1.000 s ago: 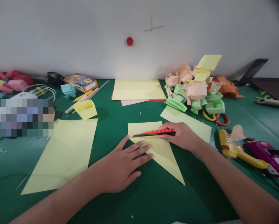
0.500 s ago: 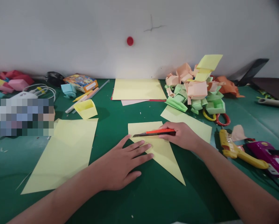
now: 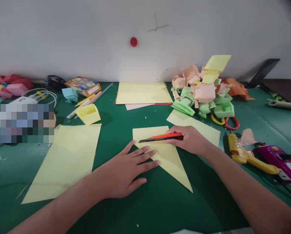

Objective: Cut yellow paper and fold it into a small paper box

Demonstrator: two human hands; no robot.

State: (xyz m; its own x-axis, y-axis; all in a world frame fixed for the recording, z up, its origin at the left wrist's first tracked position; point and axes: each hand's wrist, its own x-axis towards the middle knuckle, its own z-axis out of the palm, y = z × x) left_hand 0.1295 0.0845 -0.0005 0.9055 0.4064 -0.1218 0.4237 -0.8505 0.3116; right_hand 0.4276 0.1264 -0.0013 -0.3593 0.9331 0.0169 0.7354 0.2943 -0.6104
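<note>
Cutter [image 3: 171, 135] with orange grip is grasped in the right hand [image 3: 191, 138], its blade directed left over the upper part of the yellow paper [image 3: 176, 162]; blade contact cannot be determined. Left hand [image 3: 126, 174] is ungripped, palm down, fingers spread, with fingertips on the paper's left edge. Paper lies on the green table [image 3: 116, 139], between a larger yellow sheet [image 3: 69, 156] at left and a yellow glue gun [image 3: 240, 152] at right.

Looks like a papercraft workspace, set at a green tabletop [image 3: 116, 135] against a pale wall [image 3: 87, 39], strewn with flat yellow sheets [image 3: 171, 157], heaped with folded paper pieces [image 3: 205, 92], equipped with a glue gun [image 3: 244, 157], scissors [image 3: 237, 125] and a craft knife [image 3: 168, 136]
</note>
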